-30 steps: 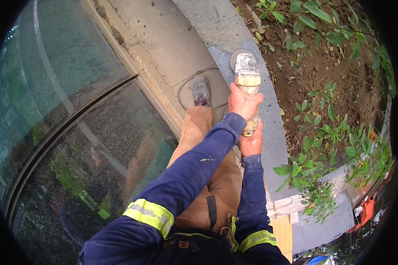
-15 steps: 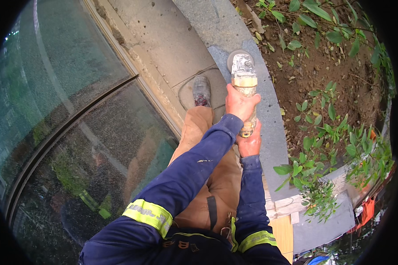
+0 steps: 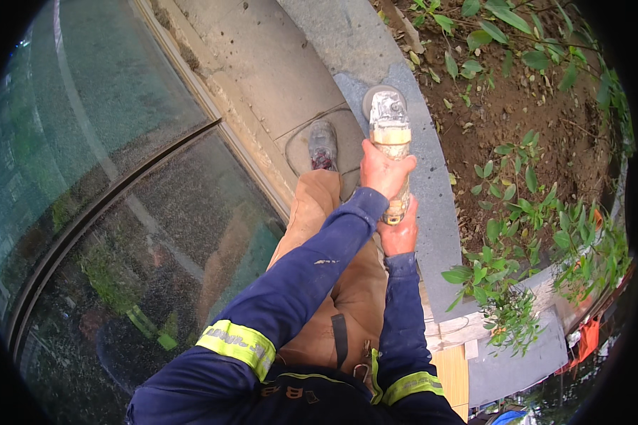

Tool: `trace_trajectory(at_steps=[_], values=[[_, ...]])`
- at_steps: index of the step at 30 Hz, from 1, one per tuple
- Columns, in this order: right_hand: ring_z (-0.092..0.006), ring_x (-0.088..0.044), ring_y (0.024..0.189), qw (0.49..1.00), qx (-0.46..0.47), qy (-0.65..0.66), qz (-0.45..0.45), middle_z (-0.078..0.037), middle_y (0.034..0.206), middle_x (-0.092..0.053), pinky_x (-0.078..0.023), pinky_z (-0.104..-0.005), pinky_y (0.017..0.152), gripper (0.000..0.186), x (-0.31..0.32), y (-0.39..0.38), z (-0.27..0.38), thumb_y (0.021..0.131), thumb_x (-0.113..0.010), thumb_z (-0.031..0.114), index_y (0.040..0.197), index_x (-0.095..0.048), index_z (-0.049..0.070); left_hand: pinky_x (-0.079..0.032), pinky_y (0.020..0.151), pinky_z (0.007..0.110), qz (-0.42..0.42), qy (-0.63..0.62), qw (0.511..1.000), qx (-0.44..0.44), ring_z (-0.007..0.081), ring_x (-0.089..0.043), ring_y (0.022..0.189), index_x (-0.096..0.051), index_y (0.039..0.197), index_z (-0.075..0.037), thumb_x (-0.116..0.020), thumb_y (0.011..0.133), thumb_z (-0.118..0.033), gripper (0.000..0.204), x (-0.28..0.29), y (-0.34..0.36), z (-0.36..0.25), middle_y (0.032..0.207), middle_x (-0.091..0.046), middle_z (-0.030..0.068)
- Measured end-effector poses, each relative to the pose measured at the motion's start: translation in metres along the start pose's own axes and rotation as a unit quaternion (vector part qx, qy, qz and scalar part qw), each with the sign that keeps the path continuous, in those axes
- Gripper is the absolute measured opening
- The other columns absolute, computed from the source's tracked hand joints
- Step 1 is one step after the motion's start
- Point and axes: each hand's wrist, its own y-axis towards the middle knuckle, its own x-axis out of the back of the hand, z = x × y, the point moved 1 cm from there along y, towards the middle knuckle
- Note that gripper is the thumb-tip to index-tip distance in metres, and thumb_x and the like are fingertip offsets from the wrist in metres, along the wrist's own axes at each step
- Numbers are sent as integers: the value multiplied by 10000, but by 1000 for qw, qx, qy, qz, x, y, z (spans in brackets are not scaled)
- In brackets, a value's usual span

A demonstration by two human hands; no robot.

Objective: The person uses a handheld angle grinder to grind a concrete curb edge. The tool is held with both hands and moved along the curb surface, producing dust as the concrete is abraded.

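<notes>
A worn, dust-caked angle grinder (image 3: pixel 391 125) with a round grey disc at its head lies along the grey stone edging (image 3: pixel 429 170), its disc over a bluish band of the stone. My left hand (image 3: pixel 384 168) grips the upper part of its body, just below the pale collar. My right hand (image 3: pixel 401 230) holds the rear end of the grinder, closer to me, with some fingers hidden beneath it. A dark cable (image 3: pixel 295 133) loops on the paving beside my grey shoe (image 3: pixel 321 144). Whether the disc is spinning, I cannot tell.
Dusty glass panels (image 3: pixel 99 113) in a metal frame curve along my left beside the paving (image 3: pixel 255 64). A soil bed (image 3: pixel 517 113) with leafy plants (image 3: pixel 517 191) borders the stone on the right. Grey and yellowish boards (image 3: pixel 510 354) lie at lower right, near orange material (image 3: pixel 587 338).
The grinder and both my hands have shifted slightly toward me and to the left over the last second. The grip looks the same.
</notes>
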Motion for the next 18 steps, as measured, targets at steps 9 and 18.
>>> trace_trajectory(at_steps=[9, 18], values=[[-380, -688, 969, 999, 8, -30, -37, -220, 1024, -683, -532, -439, 818, 802, 9, -8, -6, 675, -772, 56, 1380, -389, 85, -512, 889, 428, 37, -16, 999, 11, 382, -665, 1000, -423, 1143, 51, -809, 672, -268, 688, -14, -11, 1, 1068, -656, 258], [-390, -694, 954, 999, -9, -28, 21, -228, 1008, -694, -539, -438, 808, 814, 0, -12, -6, 677, -767, 61, 1388, -373, 69, -512, 890, 442, -12, -4, 1000, 19, 386, -665, 996, -427, 1157, 44, -816, 669, -274, 700, 6, -10, 15, 1060, -657, 254]])
